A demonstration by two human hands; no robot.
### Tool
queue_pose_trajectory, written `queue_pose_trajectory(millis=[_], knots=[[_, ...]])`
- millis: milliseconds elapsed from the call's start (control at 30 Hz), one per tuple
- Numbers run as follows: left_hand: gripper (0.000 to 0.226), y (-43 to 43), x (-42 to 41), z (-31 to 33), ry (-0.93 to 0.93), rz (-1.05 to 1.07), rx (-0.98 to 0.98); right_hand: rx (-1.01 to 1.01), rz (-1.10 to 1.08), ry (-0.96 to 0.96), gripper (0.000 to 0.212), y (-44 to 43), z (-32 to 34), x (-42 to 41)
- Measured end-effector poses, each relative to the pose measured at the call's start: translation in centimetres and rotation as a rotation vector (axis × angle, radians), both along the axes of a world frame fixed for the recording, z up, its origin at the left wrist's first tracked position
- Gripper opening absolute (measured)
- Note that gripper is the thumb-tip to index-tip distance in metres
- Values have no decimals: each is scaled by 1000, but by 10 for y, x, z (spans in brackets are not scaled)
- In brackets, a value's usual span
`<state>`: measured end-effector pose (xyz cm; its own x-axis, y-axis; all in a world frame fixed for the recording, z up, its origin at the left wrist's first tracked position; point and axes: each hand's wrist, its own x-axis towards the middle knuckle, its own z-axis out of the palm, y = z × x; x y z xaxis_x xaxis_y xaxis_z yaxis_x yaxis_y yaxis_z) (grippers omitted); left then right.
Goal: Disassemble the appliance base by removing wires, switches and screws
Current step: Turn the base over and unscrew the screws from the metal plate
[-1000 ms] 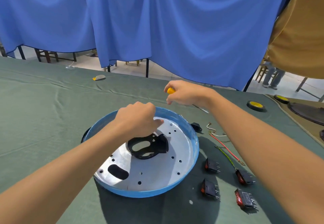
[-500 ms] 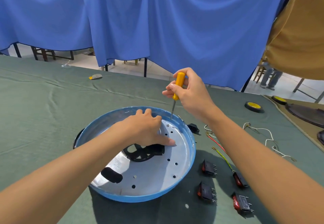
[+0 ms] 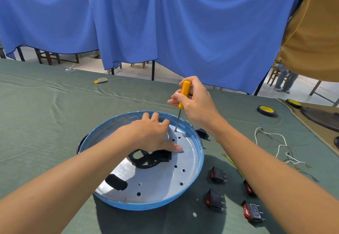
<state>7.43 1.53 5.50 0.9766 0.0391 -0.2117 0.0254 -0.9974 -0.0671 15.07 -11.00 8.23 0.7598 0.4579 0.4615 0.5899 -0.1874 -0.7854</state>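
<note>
The round appliance base [image 3: 199, 158], blue-rimmed with a silver perforated plate and a black plastic bracket [image 3: 152, 158], lies on the green table cloth. My left hand [image 3: 152, 134] rests flat on the plate with fingers spread, thumb pointing right. My right hand [image 3: 196, 103] grips a yellow-handled screwdriver [image 3: 184, 90] upright. Its tip stands in a hole at the plate's far right edge. Several black-and-red rocker switches [image 3: 217, 175] lie on the cloth right of the base, with a yellow-green wire [image 3: 233, 164] and white wires [image 3: 280, 145] beyond.
A black socket piece [image 3: 201, 133] lies by the base's right rim. Two yellow-centred tape rolls [image 3: 266, 110] and a dark round part [image 3: 322, 118] sit at the far right. A small yellow-grey item [image 3: 100, 80] lies far left. A blue curtain hangs behind; a person in ochre stands at the right.
My right hand has turned the screwdriver upright and lowered its tip into a hole in the plate. My left hand has opened from a fist and now lies flat on the plate.
</note>
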Motion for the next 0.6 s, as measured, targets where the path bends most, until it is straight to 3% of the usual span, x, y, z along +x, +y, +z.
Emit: queue_pose_trajectory(millis=[100, 267, 433, 600], knots=[[101, 0, -1, 1, 1, -3, 6, -91, -2, -60, 14, -1, 2, 0], [99, -1, -3, 2, 13, 5, -13, -489, -190, -298, 26, -8, 21, 8], [100, -2, -1, 3, 32, 22, -29, -663, -205, -287, 44, -4, 40, 10], [95, -3, -2, 2, 32, 18, -34, -889, -93, -268, 35, -4, 56, 10]])
